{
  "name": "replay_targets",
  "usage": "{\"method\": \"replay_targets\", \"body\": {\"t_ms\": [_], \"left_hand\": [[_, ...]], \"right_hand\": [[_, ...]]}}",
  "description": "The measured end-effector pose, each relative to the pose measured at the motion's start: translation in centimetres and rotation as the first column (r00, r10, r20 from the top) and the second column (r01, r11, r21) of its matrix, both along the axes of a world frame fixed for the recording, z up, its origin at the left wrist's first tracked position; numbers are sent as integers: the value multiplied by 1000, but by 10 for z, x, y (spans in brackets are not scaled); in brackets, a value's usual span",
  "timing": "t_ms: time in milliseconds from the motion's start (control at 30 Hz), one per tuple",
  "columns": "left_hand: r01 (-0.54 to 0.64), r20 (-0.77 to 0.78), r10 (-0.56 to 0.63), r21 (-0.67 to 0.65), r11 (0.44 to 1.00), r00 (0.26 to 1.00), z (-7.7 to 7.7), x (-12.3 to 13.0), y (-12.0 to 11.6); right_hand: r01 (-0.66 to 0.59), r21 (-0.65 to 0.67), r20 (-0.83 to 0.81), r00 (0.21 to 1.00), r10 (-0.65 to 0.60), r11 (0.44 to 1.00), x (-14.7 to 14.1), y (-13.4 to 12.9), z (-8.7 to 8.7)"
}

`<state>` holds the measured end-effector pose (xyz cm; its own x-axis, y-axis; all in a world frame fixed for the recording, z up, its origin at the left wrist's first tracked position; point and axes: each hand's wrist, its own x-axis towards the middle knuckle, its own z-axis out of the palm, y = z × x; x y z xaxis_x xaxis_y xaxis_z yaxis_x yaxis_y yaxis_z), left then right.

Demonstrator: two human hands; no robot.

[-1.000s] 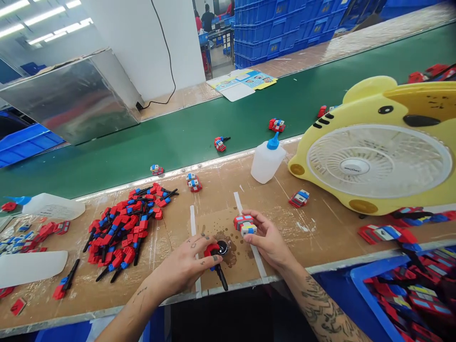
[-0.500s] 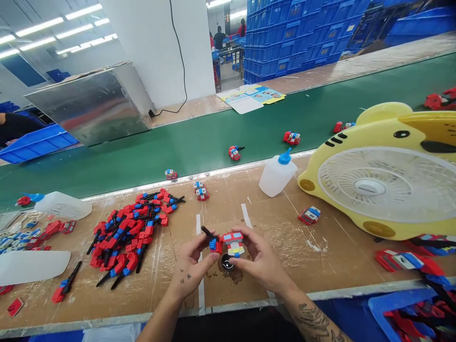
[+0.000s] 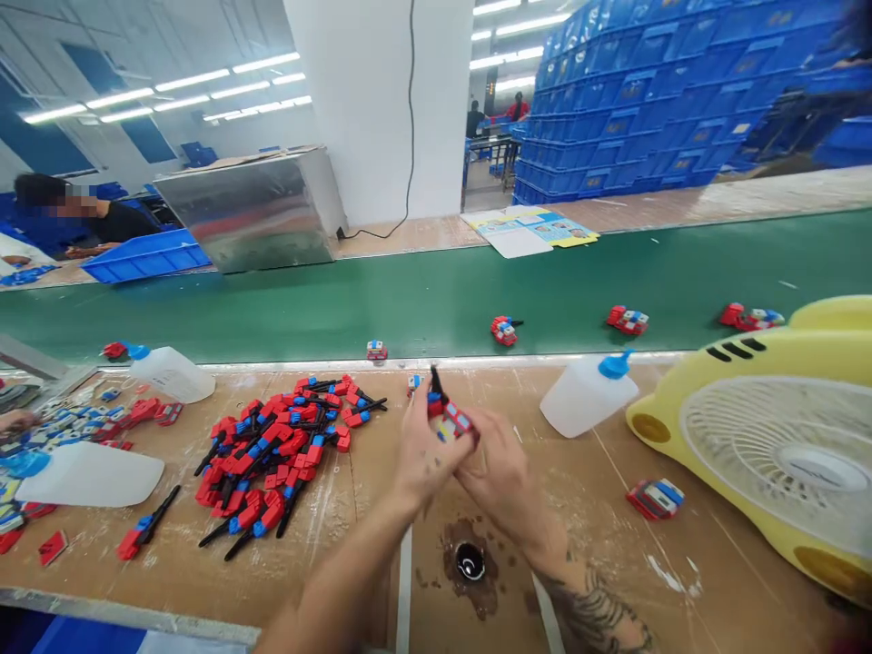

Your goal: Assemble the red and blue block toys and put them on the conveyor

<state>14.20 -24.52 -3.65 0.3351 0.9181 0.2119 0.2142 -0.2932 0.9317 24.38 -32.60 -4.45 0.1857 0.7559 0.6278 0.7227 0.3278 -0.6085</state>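
Both my hands meet above the brown work surface, closed on one red, white and blue toy piece (image 3: 455,421). My left hand (image 3: 426,454) grips its left side, where a black rod sticks up. My right hand (image 3: 500,472) presses the right side, its fingers partly hidden and blurred. Below them a small black round dish (image 3: 470,561) sits in a wet patch. Left of my hands lies a large pile of red and blue arm parts (image 3: 272,445) with black rods. A toy body (image 3: 414,385) is partly hidden behind my left hand.
White bottles with blue caps stand or lie at right (image 3: 589,400) and left (image 3: 173,374). A yellow fan (image 3: 763,436) fills the right side. Toy pieces (image 3: 504,330) rest on the green belt (image 3: 306,313). Another person (image 3: 129,221) sits beyond it; a hand (image 3: 17,421) shows at far left.
Both hands have lifted off the dish with the toy piece and come closer together, tilting it. The view has shifted, so the dish and belt sit lower in the picture.
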Motion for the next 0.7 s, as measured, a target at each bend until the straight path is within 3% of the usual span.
{"method": "replay_targets", "body": {"t_ms": [67, 100, 200, 267, 333, 400, 533, 600, 700], "left_hand": [[53, -311, 8, 188, 981, 950, 15, 13, 57], [131, -516, 21, 256, 958, 857, 23, 21, 87], [206, -669, 13, 247, 947, 743, 42, 42, 178], [241, -756, -8, 199, 950, 655, 49, 52, 229], [272, -840, -41, 128, 954, 540, 51, 56, 267], [295, -902, -89, 44, 955, 423, 47, 56, 294], [328, -947, -196, -105, 939, 256, 24, 52, 320], [349, -946, -217, -124, 929, 240, 11, 47, 324], [385, -937, -199, -77, 920, 287, 3, 33, 324]], "right_hand": [[35, 1, 7, 999, -35, 999, 19, 23, 15], [58, 17, 4, 998, -58, 998, 28, 37, 23], [48, -11, -23, 999, -48, 999, 43, 88, 42], [-55, -189, -3, 998, 56, 980, 43, 130, 43], [-154, -386, 34, 983, 181, 910, 34, 174, 32], [-187, -453, 59, 970, 238, 872, 22, 215, 12], [-180, -461, 37, 975, 221, 869, 2, 272, -29], [-197, -457, -17, 977, 213, 867, 4, 283, -42], [-268, -418, -154, 962, 223, 868, 23, 279, -48]]}}
